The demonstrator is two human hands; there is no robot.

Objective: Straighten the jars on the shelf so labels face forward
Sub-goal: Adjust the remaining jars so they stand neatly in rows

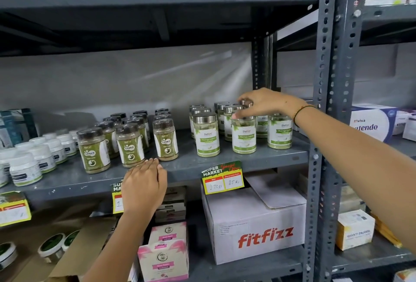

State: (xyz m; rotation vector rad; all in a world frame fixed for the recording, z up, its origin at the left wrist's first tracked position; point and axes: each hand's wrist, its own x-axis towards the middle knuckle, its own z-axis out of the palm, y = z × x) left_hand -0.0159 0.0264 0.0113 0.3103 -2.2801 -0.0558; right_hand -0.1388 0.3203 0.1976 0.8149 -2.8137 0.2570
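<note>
Several clear jars with silver lids and green-and-white "Moringa Leaves" labels stand on the grey metal shelf [225, 162]. My right hand [267, 104] reaches in from the right and grips the lid of the front middle moringa jar [244, 134], whose label faces forward. Another moringa jar [207, 135] stands to its left and one [279, 132] to its right, labels forward. Left of them are several dark-lidded "Gaska" jars [166, 140] with green labels. My left hand [144, 182] rests flat on the shelf's front edge below the Gaska jars, holding nothing.
Small white tubs [24, 169] fill the shelf's left end. A price tag [222, 178] hangs from the shelf edge. Below sit a white "fitfizz" carton [258, 225] and pink boxes [164, 257]. A perforated steel upright [322, 101] stands right of the jars, with boxes beyond it.
</note>
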